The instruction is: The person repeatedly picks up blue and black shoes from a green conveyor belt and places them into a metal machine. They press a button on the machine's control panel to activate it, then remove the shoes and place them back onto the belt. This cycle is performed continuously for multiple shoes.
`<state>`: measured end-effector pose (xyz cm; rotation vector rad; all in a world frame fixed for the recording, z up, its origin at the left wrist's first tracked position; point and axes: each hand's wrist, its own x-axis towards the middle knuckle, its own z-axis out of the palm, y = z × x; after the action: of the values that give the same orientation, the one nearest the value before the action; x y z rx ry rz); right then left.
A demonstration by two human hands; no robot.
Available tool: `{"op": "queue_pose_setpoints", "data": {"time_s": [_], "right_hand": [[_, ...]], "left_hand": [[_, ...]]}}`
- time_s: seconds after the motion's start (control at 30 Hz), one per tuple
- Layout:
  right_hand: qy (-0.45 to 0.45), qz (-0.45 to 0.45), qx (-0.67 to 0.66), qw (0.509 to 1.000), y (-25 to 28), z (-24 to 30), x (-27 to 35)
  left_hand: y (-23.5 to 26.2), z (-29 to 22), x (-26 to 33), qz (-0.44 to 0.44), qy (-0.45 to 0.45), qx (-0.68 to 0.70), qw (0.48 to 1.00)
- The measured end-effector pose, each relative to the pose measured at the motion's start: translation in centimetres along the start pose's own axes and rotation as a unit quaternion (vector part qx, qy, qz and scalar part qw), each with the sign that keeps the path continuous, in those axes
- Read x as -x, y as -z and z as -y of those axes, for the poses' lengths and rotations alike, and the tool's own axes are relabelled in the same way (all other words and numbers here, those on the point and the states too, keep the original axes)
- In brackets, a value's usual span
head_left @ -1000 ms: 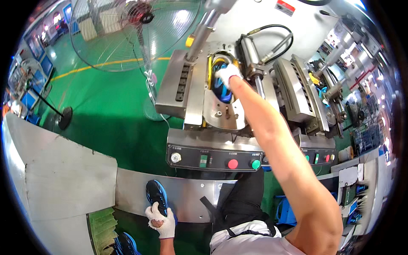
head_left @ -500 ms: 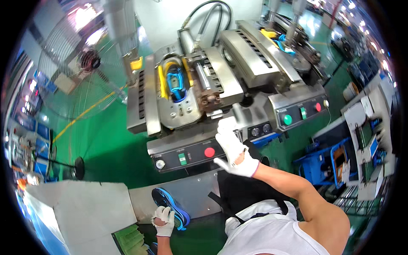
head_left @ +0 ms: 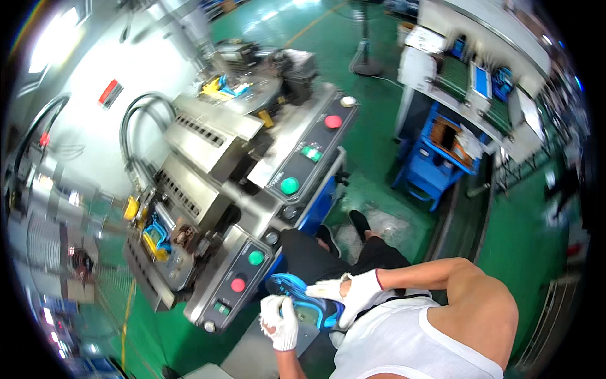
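A black shoe with bright blue edging [head_left: 292, 287] lies before my body, between my two white-gloved hands. My left hand [head_left: 279, 322] is closed at its near left side, fingers curled; they partly cover the shoe. From the right, my right hand [head_left: 355, 294] straddles the other end, its long fingers along the upper and the thumb on the opposite side. The shoe's opening and pale inside show between the hands. At the left stands the press machine [head_left: 208, 249], with another blue shoe [head_left: 158, 235] seated in its nearer station.
Control panels [head_left: 233, 278] with red and green buttons edge the machine close to my left hand. A grey metal surface [head_left: 252, 350] lies below that hand. At the right are a blue cart [head_left: 426, 165] and a conveyor bench [head_left: 413, 72]. A standing fan [head_left: 79, 259] is far left.
My view has swung right. My right hand has left the machine and come to the shoe. My left hand has brought the shoe up from the metal surface toward my body.
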<state>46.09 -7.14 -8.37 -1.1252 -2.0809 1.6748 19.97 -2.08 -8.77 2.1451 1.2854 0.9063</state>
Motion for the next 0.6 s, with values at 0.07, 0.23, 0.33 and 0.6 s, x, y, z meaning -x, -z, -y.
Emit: {"op": "queue_pose_setpoints", "data": {"time_s": [0.07,0.23,0.33,0.6], "right_hand": [[0.02,-0.226,0.029,0.973,-3.2,-2.9,2.0],[0.038,-0.595,0.023,0.803,-2.2,-3.7,6.8],[0.072,-0.736,-0.187,0.647,1.0,-2.5,11.1],[-0.05,-0.924,0.042,0.377,23.7,-16.1,28.5]], "left_hand": [[-3.2,-3.9,-4.5,0.049,-0.056,0.013,0.997],[-10.0,-15.9,-14.0,0.165,-0.25,0.078,0.951],[-12.2,-23.6,-17.0,0.242,-0.328,0.235,0.882],[-18.4,-22.3,-14.1,0.297,-0.4,0.199,0.844]]}}
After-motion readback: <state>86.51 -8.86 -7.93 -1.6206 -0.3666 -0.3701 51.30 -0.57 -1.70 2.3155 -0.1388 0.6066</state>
